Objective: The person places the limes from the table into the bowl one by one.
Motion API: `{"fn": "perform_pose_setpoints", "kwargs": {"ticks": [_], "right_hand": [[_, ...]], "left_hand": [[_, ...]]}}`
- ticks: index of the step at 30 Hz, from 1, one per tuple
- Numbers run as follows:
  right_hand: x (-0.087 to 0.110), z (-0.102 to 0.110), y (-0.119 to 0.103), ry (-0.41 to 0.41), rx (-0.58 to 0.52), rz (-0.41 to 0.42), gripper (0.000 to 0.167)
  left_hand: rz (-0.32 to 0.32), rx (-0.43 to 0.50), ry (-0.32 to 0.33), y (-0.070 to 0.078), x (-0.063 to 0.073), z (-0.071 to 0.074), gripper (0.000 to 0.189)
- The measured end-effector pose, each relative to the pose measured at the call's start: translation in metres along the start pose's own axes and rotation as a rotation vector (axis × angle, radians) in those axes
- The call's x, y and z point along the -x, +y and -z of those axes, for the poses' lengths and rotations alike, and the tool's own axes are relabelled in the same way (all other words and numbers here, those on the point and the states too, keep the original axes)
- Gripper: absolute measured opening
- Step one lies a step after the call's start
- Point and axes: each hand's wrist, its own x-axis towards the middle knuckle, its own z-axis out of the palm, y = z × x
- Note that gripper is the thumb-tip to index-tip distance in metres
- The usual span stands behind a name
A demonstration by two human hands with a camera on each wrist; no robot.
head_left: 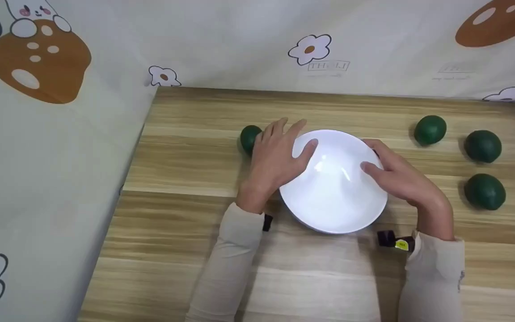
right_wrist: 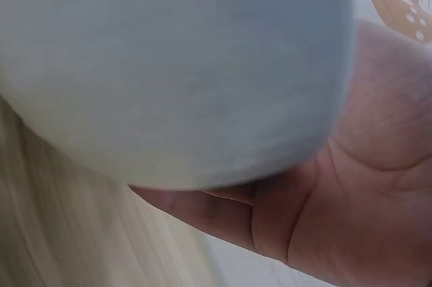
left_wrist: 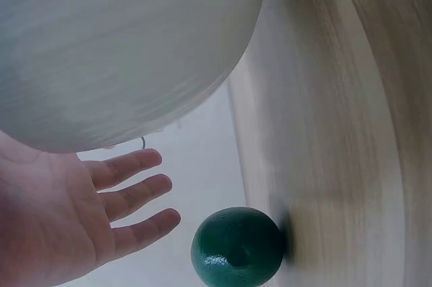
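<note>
A white bowl [head_left: 333, 192] with a smooth, shiny inside is over the middle of the wooden table. My right hand [head_left: 396, 172] grips its right rim, thumb over the inside and fingers around the outer wall. At the left rim is my left hand [head_left: 277, 156], its fingers spread and the thumb reaching over the bowl's edge. In the left wrist view, three straight fingers [left_wrist: 135, 199] extend past the curved bowl wall [left_wrist: 135, 50]. Close to that hand, a dark green, roundish fruit-like object [left_wrist: 236, 250] rests on the table, partly hidden by the hand in the head view.
Three more dark green roundish objects lie to the right: one at the back [head_left: 430, 130], one farther right [head_left: 483, 146] and one nearer [head_left: 485, 192]. A patterned sheet [head_left: 239, 44] hangs behind the wooden table [head_left: 172, 223] and along its left side.
</note>
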Motion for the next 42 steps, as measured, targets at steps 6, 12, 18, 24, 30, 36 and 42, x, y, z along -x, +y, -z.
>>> {"fn": "perform_pose_setpoints", "kwargs": {"ticks": [6, 12, 18, 24, 30, 36, 42], "right_hand": [[0.004, 0.002, 0.007, -0.031, -0.082, 0.034, 0.056], [0.010, 0.002, 0.014, -0.017, -0.169, -0.014, 0.053], [0.013, -0.001, 0.027, -0.010, -0.299, -0.028, 0.054], [0.018, -0.003, 0.038, -0.016, -0.416, 0.023, 0.058], [0.022, -0.003, 0.044, 0.016, -0.481, 0.077, 0.059], [0.021, -0.003, 0.049, 0.024, -0.511, 0.122, 0.058], [0.025, -0.001, 0.052, 0.030, -0.537, 0.104, 0.058]], "left_hand": [[0.022, -0.010, -0.014, 0.001, -0.001, 0.000, 0.067], [0.013, 0.006, -0.013, 0.000, 0.000, 0.002, 0.067], [0.011, 0.010, -0.004, 0.000, -0.002, 0.004, 0.067], [-0.013, 0.006, 0.004, 0.001, 0.000, 0.003, 0.066], [-0.023, -0.006, 0.019, -0.002, 0.001, 0.001, 0.065], [-0.012, 0.002, 0.033, -0.005, 0.001, 0.003, 0.065], [-0.018, 0.007, 0.023, -0.003, -0.001, 0.005, 0.065]]}}
